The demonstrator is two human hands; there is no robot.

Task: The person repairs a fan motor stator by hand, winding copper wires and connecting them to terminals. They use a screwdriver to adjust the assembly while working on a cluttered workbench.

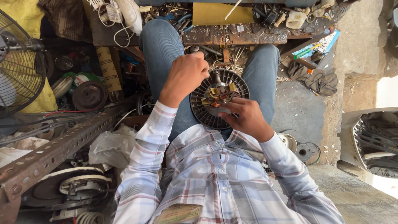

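In the head view, the person sits with knees apart, and a round, dark fan motor stator (219,98), ribbed like a wheel with yellow-taped copper windings at its hub, rests on the lap between the jeans-clad thighs, just below centre of frame. The left hand (185,76) sits at the stator's ten o'clock, its fingers (202,66) clenched in a pinch over the rim near the central shaft; whether they grip a thin wire or a small tool I cannot tell. The right hand (244,118) lies at the stator's five o'clock, its fingers (229,101) curled onto the windings and grasping the lower edge, steadying the piece. Judging by how things lie, the motor is already out of its housing and opened up, with the coils exposed and taped, so the work looks to be mid-way: the winding or lead work seems in hand, and no reassembly shows. At twelve o'clock a cluttered wooden counter (215,36) holds small parts, cables and a yellow sheet (222,13). At nine o'clock stands a wire-guard fan (18,66); a perforated steel angle bar (58,147) runs across at eight o'clock.
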